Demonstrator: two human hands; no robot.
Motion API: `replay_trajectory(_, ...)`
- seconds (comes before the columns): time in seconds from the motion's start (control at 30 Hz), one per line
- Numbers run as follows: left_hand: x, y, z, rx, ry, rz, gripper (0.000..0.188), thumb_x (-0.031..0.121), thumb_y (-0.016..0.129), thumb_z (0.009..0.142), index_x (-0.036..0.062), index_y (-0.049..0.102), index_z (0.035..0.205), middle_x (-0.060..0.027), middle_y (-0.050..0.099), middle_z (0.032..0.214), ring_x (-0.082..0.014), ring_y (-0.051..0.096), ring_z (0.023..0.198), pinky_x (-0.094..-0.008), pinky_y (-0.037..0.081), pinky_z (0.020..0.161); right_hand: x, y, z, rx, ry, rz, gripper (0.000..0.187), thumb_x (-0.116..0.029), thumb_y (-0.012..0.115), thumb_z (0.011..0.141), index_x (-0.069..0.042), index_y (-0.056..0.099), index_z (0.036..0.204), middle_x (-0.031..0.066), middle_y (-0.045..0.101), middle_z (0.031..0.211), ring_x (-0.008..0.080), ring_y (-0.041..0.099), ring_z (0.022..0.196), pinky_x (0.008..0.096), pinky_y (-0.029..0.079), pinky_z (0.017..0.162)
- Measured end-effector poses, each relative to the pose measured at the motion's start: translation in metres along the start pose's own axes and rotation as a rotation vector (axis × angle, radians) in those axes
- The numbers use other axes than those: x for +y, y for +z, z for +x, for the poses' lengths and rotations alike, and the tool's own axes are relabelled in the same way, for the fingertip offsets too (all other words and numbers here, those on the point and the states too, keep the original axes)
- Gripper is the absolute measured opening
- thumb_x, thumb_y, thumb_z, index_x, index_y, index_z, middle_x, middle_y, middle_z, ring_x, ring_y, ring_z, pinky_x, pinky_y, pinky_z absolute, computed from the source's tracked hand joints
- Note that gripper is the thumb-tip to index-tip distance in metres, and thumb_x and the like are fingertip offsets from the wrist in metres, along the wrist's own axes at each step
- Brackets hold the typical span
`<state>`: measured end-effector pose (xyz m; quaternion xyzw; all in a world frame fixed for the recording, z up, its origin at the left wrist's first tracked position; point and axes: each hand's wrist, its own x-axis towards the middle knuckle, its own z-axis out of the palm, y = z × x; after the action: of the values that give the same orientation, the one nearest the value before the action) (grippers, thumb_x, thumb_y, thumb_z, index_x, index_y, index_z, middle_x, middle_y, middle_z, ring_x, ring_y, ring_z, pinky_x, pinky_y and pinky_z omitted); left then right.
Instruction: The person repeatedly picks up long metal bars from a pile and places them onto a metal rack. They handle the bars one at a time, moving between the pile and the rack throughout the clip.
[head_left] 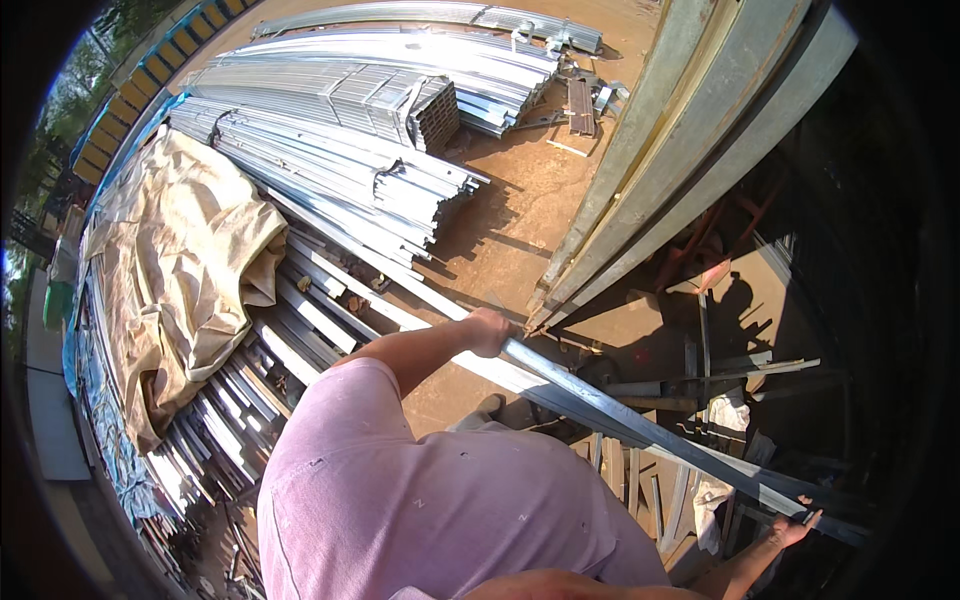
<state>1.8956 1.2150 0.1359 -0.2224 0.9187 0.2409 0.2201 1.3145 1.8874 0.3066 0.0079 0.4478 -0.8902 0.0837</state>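
A long silvery metal bar [590,392] runs slantwise from the stacks at the upper left down to the lower right. My left hand [490,332] is closed round it near the middle of the view, fingers wrapped over the top. Farther along, at the lower right, my right hand [793,528] grips the bar from its near side, with fingertips showing at the edge. Just beneath lies a second pale bar [480,368], close alongside. Whether the two touch is unclear. The far right end fades into dark shadow.
Bundled metal profiles [330,150] lie at the upper left, beside a beige tarpaulin [180,270] over more bars. Tall metal beams [680,150] lean close beyond my left hand. Offcuts [720,370] and a white sack [712,510] lie on the shaded right.
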Motion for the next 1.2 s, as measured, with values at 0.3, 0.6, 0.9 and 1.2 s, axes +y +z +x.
replay_trajectory(0.3, 0.181, 0.012, 0.030, 0.103, 0.196, -0.101, 0.024, 0.020, 0.069, 0.075, 0.0098, 0.071, 0.097, -0.0183, 0.073, 0.093, -0.0393, 0.071, 0.095, -0.0493, 0.057, 0.080, 0.192, 0.078, -0.105, -0.271, 0.387, 0.053, 0.038, -0.038, 0.055, 0.105, -0.008, 0.060, 0.083, 0.0067, 0.062, 0.074, 0.0225, 0.061, 0.080, 0.0400, 0.049, 0.085)
replay_trajectory(0.6, 0.052, -0.007, -0.029, 0.049, -0.204, 0.235, 0.034, 0.041, 0.072, 0.078, 0.0182, 0.074, 0.103, -0.0118, 0.076, 0.100, -0.0317, 0.073, 0.096, -0.0421, 0.059, 0.081, 0.096, -0.007, -0.013, 0.139, 0.315, 0.057, 0.031, -0.026, 0.056, 0.100, -0.018, 0.050, 0.070, -0.0018, 0.051, 0.059, 0.0185, 0.052, 0.054, 0.0377, 0.048, 0.060)
replay_trajectory(0.9, 0.084, 0.071, -0.048, 0.401, -0.097, 0.328, 0.027, 0.027, 0.083, 0.064, 0.0108, 0.071, 0.082, -0.0124, 0.073, 0.078, -0.0364, 0.072, 0.081, -0.0439, 0.058, 0.077, 0.112, -0.060, 0.019, 0.412, 0.259, 0.090, 0.015, -0.018, 0.060, 0.090, -0.014, 0.047, 0.083, 0.0018, 0.042, 0.068, 0.0208, 0.047, 0.061, 0.0399, 0.043, 0.061)
replay_trajectory(1.2, -0.001, 0.138, -0.058, 0.288, 0.073, 0.311, 0.046, 0.033, 0.079, 0.081, -0.0023, 0.067, 0.108, -0.0036, 0.065, 0.068, -0.0197, 0.062, 0.061, -0.0377, 0.058, 0.066, 0.172, -0.080, -0.032, 0.476, 0.399, 0.234, 0.013, -0.013, 0.060, 0.088, -0.014, 0.047, 0.087, 0.0018, 0.045, 0.074, 0.0189, 0.047, 0.064, 0.0395, 0.043, 0.062)
